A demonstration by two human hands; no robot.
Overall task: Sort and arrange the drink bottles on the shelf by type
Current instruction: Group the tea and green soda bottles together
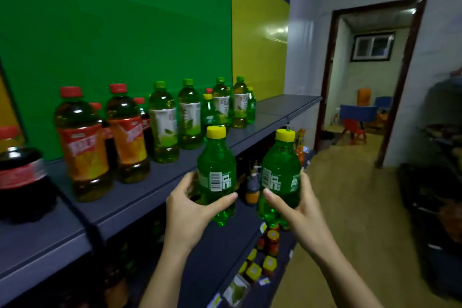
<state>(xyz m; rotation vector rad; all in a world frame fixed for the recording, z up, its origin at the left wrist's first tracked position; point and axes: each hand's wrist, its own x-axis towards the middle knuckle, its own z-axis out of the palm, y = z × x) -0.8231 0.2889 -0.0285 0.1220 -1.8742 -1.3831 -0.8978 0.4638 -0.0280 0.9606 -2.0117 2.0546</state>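
With red-label teas and green teas grouped along the shelf, sorting looks well along, yet left grip clamps the left yellow-capped bottle and right grip the right yellow-capped bottle off its front edge, both unplaced

Shelf rt end bare — open access; tea bottles crowd ctr & left.

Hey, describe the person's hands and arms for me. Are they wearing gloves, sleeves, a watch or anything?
Nothing worn shows. The left hand and right hand are bare, with no gloves, rings or bracelets. The left forearm and right forearm are uncovered to the picture's bottom edge: no sleeves, cuffs or watch in sight.
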